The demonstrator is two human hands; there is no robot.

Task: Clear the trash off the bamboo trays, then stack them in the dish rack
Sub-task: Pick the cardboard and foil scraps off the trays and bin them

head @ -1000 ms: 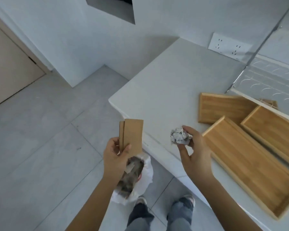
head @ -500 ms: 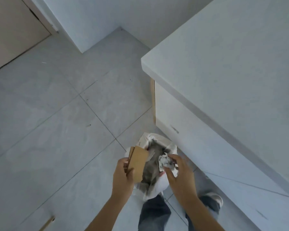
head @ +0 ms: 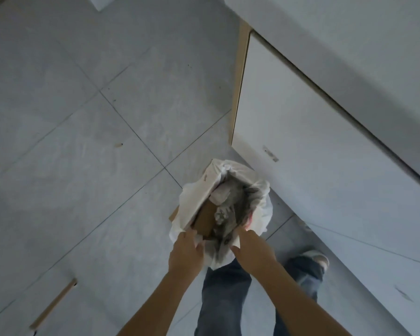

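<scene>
White bag (head: 197, 200) just beyond both hands, cardboard (head: 205, 220) upright inside beside crumpled paper (head: 222, 213), left hand (head: 186, 254) released, right hand (head: 255, 251) pinching bag rim

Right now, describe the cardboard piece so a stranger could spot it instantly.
Find the white cabinet door; on the floor at its foot sits a white trash bag. Inside its mouth, on the left, stands the cardboard piece: flat and brown, unlike the crumpled grey paper beside it.
</scene>
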